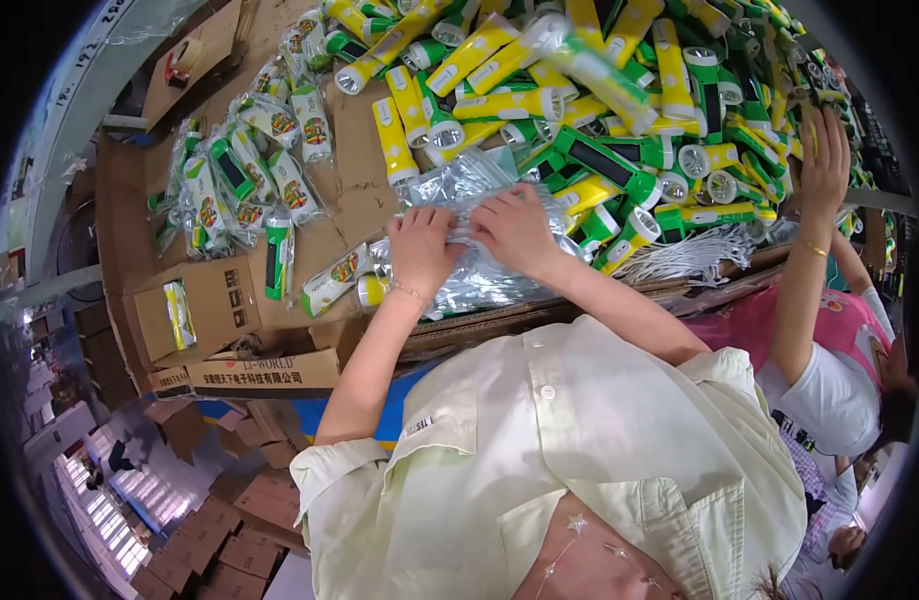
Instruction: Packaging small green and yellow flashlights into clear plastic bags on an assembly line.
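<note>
A stack of clear plastic bags (489, 285) lies at the cardboard-covered table's front edge, right in front of me. My left hand (424, 250) bends its fingers onto the stack's left side and pinches bag film. Just to its right, my right hand (514, 228) grips the film with curled fingers; the exact hold is partly hidden. A bagged flashlight (336, 280) with a printed card lies left of my left hand. Beyond the bags spreads a big heap of yellow and green flashlights (509, 104). Over it, one yellow-green flashlight (611, 80) is smeared by motion.
Several bagged flashlights (244, 165) are piled at the left. A small open carton (204, 310) holds one package. White cords (689, 258) lie right of the bags. At the right, a co-worker's hand (825, 160) reaches over the heap. Cartons (219, 530) stand on the floor.
</note>
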A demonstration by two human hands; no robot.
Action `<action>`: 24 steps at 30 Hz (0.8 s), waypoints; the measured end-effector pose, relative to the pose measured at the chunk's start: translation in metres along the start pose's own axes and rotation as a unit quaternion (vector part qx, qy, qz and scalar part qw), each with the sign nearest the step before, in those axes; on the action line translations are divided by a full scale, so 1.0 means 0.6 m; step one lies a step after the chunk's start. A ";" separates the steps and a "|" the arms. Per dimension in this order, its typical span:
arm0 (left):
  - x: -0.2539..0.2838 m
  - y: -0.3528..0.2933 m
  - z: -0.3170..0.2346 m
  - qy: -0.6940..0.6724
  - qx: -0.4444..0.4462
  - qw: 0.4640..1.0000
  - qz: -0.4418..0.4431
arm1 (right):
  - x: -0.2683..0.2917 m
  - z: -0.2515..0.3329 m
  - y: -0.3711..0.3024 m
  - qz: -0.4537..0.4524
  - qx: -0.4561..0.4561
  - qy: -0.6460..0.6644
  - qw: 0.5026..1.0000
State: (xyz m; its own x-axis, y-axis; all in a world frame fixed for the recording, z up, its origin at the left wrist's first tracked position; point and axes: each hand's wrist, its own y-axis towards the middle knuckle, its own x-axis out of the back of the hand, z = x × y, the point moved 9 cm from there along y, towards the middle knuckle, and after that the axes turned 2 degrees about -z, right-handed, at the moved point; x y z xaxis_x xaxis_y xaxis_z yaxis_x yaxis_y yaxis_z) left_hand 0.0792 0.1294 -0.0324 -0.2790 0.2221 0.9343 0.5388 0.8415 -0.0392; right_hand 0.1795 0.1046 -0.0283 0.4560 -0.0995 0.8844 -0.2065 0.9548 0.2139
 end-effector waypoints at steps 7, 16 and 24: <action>0.021 -0.023 0.006 -0.015 -0.010 0.999 0.040 | 0.103 0.019 -0.031 -0.113 0.055 0.180 0.976; 0.146 -0.050 -0.061 -0.156 -0.022 0.987 -0.022 | 0.228 0.026 -0.041 -0.149 0.133 0.131 0.971; 0.218 -0.061 -0.162 -0.009 -0.072 0.966 -0.250 | 0.227 0.020 -0.048 -0.104 0.151 0.134 0.974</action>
State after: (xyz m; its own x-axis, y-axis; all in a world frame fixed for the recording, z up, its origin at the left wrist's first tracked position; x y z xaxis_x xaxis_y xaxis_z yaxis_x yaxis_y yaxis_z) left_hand 0.1006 0.0798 0.1257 -0.5463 -0.1832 0.8173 0.4387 0.7686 0.4656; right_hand 0.2373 0.0602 0.0912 0.7168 -0.1671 0.6769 -0.3119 0.7914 0.5257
